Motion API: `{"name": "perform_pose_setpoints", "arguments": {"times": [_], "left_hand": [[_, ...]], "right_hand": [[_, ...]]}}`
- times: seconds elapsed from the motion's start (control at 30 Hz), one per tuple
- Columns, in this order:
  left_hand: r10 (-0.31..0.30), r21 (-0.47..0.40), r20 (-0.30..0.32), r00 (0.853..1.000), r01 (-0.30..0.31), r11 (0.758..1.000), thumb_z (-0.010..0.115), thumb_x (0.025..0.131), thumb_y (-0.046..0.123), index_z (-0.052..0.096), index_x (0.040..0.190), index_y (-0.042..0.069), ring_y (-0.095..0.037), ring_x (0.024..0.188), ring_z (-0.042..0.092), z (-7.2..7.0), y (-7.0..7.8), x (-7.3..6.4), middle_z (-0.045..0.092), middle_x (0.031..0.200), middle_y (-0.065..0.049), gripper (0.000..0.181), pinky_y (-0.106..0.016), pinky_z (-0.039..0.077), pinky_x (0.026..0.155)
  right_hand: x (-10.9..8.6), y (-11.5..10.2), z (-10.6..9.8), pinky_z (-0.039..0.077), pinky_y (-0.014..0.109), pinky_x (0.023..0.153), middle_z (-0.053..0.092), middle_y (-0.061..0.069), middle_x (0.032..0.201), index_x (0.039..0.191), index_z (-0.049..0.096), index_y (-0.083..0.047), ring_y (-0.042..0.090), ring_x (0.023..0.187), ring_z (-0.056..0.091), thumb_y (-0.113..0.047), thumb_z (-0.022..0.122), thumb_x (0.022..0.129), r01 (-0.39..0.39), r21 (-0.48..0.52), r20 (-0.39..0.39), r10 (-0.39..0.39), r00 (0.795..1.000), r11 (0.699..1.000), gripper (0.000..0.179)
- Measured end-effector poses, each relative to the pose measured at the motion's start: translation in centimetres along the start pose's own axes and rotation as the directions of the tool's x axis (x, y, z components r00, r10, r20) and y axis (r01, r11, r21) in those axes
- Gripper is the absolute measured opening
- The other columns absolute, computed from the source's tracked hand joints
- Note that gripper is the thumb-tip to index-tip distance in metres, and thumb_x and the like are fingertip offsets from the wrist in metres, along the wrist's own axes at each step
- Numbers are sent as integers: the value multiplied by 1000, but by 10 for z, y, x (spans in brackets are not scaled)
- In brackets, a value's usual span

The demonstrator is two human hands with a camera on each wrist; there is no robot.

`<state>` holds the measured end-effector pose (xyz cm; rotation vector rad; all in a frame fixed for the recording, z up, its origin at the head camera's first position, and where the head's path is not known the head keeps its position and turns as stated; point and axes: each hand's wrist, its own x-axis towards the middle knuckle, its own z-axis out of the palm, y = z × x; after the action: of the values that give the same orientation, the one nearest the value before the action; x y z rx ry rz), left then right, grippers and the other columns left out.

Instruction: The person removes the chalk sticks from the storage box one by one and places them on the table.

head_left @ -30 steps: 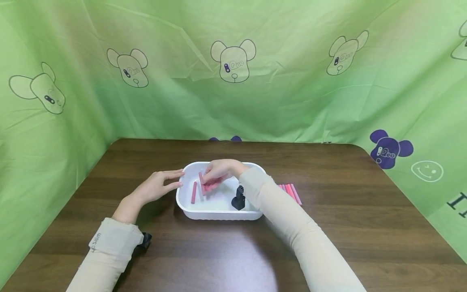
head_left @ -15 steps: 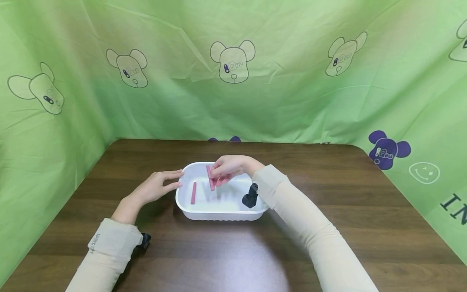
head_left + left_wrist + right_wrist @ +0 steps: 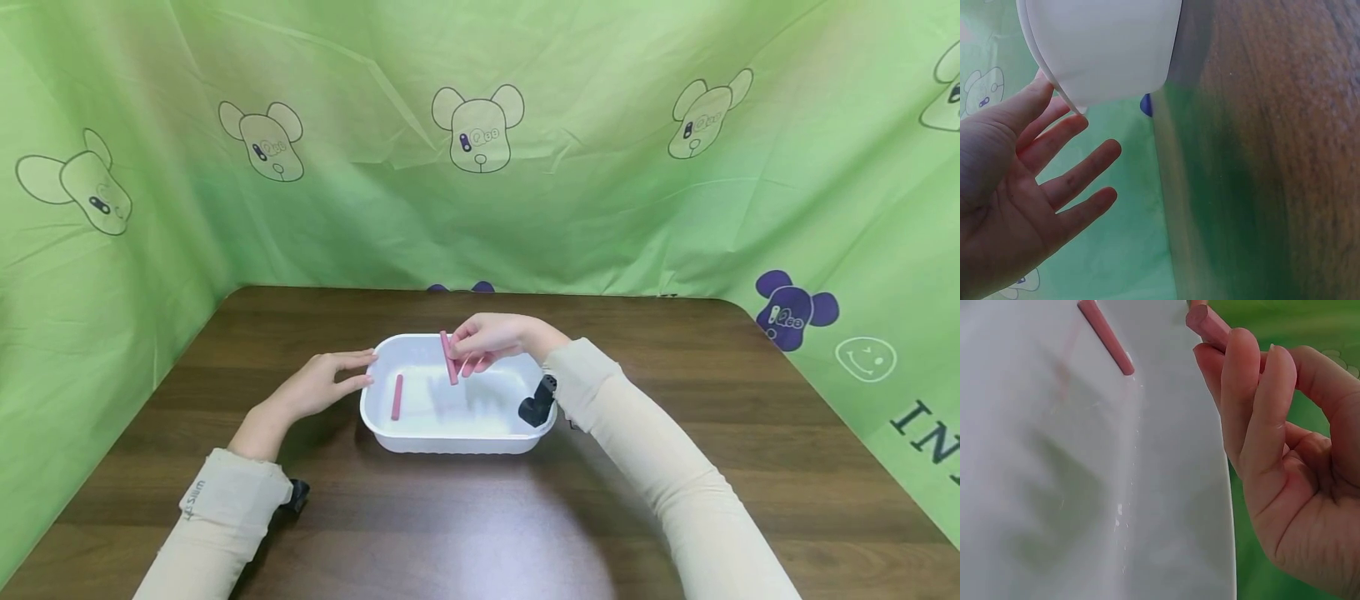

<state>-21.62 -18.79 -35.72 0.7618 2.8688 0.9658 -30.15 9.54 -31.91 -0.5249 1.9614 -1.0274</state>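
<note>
My right hand [image 3: 491,337] pinches a pink stick [image 3: 448,358] between thumb and fingertips, above the far side of a white tub [image 3: 457,444]. In the right wrist view, the stick's end [image 3: 1207,325] pokes out past the fingers. A second pink stick [image 3: 397,397] lies on the tub's floor, near its left end. My left hand [image 3: 318,385] touches the tub's left rim with thumb and fingertips, fingers mostly straight. The left wrist view has thumb and index at the rim, with the other fingers [image 3: 1085,178] spread free.
The tub stands on a brown wooden table [image 3: 420,525]. A green printed curtain [image 3: 360,225] hangs along the back and sides. A black wrist camera [image 3: 538,404] on the right sleeve overlaps the tub's right end. The right forearm covers the table just right of the tub.
My right hand has lifted the pink stick from the tub's floor and drawn it right and up. The row of sticks right of the tub is now hidden by the sleeve. My left hand stays put.
</note>
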Motion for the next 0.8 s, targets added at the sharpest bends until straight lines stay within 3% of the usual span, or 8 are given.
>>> {"name": "perform_pose_setpoints", "arguments": {"times": [0.8], "left_hand": [[-8, 7, 8, 1000, 8, 1000, 61, 91, 19, 54, 129, 0, -36, 128, 46, 0, 0, 0, 53, 135, -17, 44, -52, 38, 106]], "right_hand": [[-49, 29, -15, 52, 18, 60, 69, -3, 79, 100, 56, -4, 7, 70, 63, -12, 51, 93, 14, 54, -77, -10, 997, 998, 12]]}}
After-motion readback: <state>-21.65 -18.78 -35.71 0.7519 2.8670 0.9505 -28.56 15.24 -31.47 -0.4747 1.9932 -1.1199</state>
